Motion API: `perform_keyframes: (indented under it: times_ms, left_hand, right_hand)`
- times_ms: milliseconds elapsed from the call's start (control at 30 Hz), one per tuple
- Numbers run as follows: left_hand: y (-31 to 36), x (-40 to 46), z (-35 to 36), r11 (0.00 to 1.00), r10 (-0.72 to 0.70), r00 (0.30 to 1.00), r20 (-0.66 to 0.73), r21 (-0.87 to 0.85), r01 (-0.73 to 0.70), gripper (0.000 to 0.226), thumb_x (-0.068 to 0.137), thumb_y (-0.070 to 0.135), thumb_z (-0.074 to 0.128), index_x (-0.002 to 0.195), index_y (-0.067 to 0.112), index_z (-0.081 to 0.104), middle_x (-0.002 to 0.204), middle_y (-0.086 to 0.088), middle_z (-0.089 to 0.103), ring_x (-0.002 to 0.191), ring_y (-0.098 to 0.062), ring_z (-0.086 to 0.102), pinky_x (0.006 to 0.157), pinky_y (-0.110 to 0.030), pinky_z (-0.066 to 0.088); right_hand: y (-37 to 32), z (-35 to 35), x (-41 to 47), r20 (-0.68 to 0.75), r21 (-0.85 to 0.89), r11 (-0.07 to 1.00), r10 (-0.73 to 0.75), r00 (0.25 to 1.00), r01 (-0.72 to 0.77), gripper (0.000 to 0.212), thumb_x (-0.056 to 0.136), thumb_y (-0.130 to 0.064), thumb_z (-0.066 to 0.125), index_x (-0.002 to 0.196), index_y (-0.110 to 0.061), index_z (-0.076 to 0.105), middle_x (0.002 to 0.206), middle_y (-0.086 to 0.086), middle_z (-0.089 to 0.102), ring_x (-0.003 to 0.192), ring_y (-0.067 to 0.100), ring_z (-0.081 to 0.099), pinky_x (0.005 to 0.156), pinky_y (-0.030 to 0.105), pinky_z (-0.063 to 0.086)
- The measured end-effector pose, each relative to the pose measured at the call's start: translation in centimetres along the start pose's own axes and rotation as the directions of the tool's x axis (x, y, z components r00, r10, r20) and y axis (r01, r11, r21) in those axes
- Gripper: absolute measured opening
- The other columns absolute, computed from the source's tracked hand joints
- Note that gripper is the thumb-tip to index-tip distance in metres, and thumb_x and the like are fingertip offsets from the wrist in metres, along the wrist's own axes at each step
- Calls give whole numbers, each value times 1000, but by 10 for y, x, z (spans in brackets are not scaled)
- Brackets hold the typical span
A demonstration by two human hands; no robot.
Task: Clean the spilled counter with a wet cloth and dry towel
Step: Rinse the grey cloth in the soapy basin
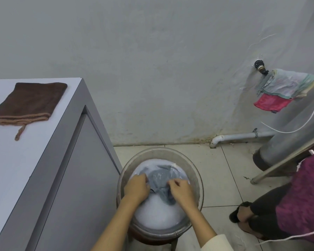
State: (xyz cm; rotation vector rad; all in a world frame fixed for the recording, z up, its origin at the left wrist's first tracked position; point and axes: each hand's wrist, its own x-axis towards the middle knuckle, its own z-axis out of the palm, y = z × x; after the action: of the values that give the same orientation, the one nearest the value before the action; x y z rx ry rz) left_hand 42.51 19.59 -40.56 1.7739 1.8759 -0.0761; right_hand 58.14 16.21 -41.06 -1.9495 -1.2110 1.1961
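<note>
A grey wet cloth (159, 178) lies in the water of a round metal basin (198, 178) on the floor. My left hand (136, 188) grips the cloth's left part. My right hand (182, 192) grips its right part, with a strip of cloth hanging under it. Both hands are just above the water. A folded brown towel (29, 102) with a tan edge and loop lies on the white counter (13, 169) at the left, far from both hands.
The counter's grey side panel (83, 178) stands right beside the basin. A second person (288, 205) crouches at the right on the tiled floor. A metal cylinder (294, 127), a wall tap (260, 67) with rags and a white pipe (243, 136) are behind.
</note>
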Motion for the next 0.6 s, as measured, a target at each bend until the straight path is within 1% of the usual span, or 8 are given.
perform_keyframes:
  times_ms: [67,167,267,367,433,533,567,600]
  left_hand:
    - [1,1,7,999,18,1000,23,-48,-17,28,91,27,48,118,21,52,122,-8,52,108,-27,54,89,-33,44]
    - [9,3,17,997,-17,994,110,-75,26,40,93,27,44,133,25,42,135,-13,43,120,-32,48,101,-47,40]
    - [21,1,21,990,-93,983,158,-89,108,47,94,37,42,140,28,36,149,-13,27,131,-34,38,107,-54,31]
    - [28,0,22,987,-112,987,119,-99,124,44,91,33,47,135,29,42,147,-10,29,132,-32,36,104,-58,30]
    - [30,-1,19,978,-121,987,104,-159,136,36,88,25,46,123,23,53,137,-9,44,126,-31,42,101,-58,33]
    - [28,-1,10,936,-133,988,85,-316,153,24,83,24,47,100,14,62,103,-9,65,102,-29,58,96,-49,42]
    - [28,-2,7,923,-126,989,72,-357,144,15,84,24,48,86,16,61,88,-6,64,90,-26,59,92,-43,45]
    - [29,-4,3,910,-121,991,51,-393,132,15,85,24,50,72,19,55,74,-1,59,78,-21,57,83,-35,46]
  right_hand:
    - [4,4,0,43,-157,987,-40,998,47,34,96,-30,47,62,-25,53,61,-8,53,65,12,52,65,27,41]
    - [9,13,1,81,-361,932,-7,997,36,30,99,-38,37,92,-24,63,85,-4,63,85,15,58,84,32,44]
    - [15,22,0,36,-462,884,-55,998,66,29,100,-38,33,109,-22,56,109,0,65,106,20,57,94,36,38]
    - [18,25,-1,59,-531,843,-62,996,84,31,99,-31,36,127,-22,45,127,-1,54,121,20,45,97,36,32]
    - [20,24,-1,75,-546,835,-36,997,71,39,96,-23,39,134,-19,37,131,1,49,124,21,42,97,35,31]
    - [19,20,-2,74,-481,876,11,997,26,42,96,-21,38,137,-18,35,132,4,50,122,22,46,99,32,34]
    - [18,18,-1,74,-457,889,24,997,12,35,96,-21,38,130,-18,44,129,5,53,119,23,50,97,31,36]
    - [16,17,-1,70,-446,895,32,997,3,22,95,-20,41,113,-19,53,121,6,58,113,24,54,93,30,40]
